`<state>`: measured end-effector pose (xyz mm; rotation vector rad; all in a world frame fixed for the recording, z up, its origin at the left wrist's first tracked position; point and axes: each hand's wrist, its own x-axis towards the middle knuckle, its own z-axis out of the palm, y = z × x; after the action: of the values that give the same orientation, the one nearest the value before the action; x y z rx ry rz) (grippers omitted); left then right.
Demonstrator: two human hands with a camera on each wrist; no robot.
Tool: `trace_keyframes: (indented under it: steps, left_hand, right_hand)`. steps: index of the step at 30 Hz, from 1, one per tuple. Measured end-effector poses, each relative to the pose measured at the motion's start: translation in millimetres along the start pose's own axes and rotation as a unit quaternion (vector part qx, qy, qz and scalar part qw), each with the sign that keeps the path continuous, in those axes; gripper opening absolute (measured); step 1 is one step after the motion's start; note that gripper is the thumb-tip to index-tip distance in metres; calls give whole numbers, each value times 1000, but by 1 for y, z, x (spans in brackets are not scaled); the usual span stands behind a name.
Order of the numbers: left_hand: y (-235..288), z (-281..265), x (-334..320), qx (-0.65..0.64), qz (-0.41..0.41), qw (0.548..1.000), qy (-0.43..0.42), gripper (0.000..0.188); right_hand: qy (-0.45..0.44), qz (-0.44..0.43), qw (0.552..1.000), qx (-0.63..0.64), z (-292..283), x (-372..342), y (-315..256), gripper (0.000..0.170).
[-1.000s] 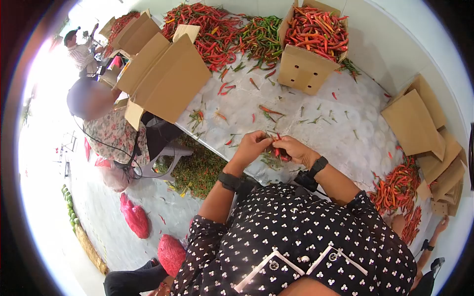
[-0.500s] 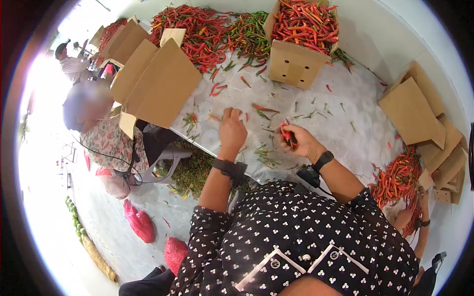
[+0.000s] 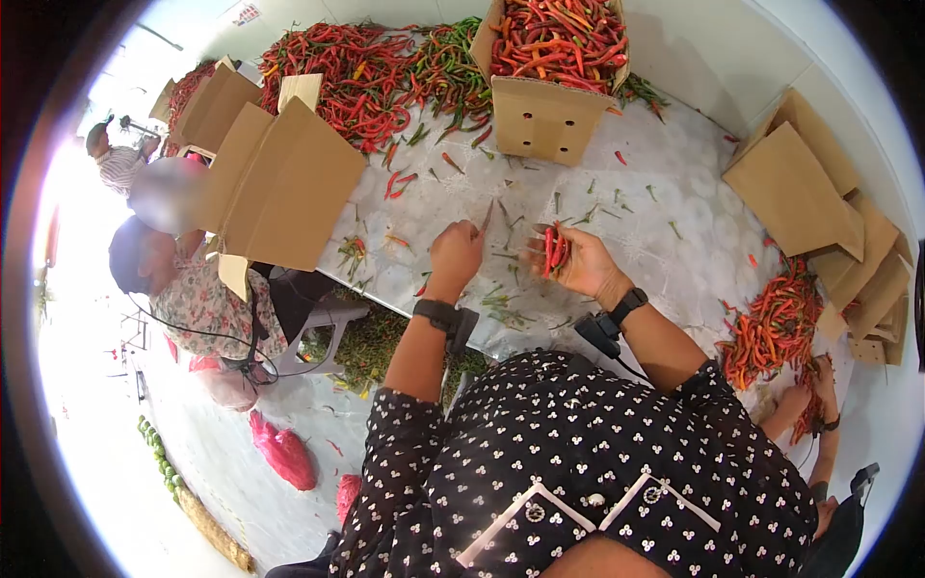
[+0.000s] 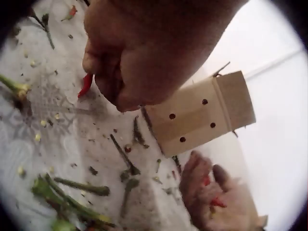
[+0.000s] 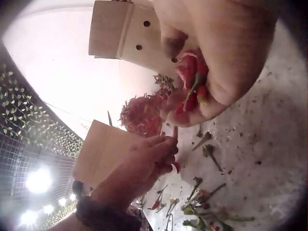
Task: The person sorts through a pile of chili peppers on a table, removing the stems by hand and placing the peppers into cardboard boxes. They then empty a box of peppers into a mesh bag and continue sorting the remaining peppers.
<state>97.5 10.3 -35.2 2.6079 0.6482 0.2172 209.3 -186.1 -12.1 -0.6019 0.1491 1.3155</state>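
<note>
Cardbd box [image 3: 544, 127] w/ red chillies [image 3: 559, 43], more in R hand [image 3: 588, 266]

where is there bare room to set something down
Barest: the table between the right hand and the red chilli heap. Crowded: the back, with chilli piles and a filled box; stems litter the near edge.

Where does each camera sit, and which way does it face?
Head: on the head, facing forward and down at the table, left hand, right hand, forearms and shirt.
Left wrist: on that wrist, facing its hand, stems and a holed box; right hand blurred beyond.
Right wrist: on that wrist, facing its hand with chillies; left hand beyond.
Shared by both wrist views: both hands and the box.
</note>
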Motion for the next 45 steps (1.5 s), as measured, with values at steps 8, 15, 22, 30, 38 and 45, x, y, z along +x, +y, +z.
trace_keyframes:
  steps: [8, 15, 22, 30, 38, 45]
  left_hand:
    - [22, -11, -36, -534, -143, 819, -152, 18]
    - [46, -23, -43, -399, -43, 907, -130, 15]
    - [47, -29, -43, -479, -60, 871, -84, 15]
    - [0, -6, -58, -423, -71, 902, -55, 15]
    - [-12, -10, -82, -388, -107, 915, -34, 16]
    - [-38, -27, -95, -318, -165, 932, 61, 18]
  right_hand:
    - [34, 15, 999, -35, 0, 17, 19, 17]
    - [26, 6, 996, -89, 12, 14, 24, 10]
    - [45, -58, 992, -99, 23, 1, 3, 9]
    - [51, -196, 954, -221, 117, -29, -71, 11]
    - [-52, -389, 853, -345, 200, 34, -213, 18]
    - [98, -506, 705, -487, 242, 25, -211, 26]
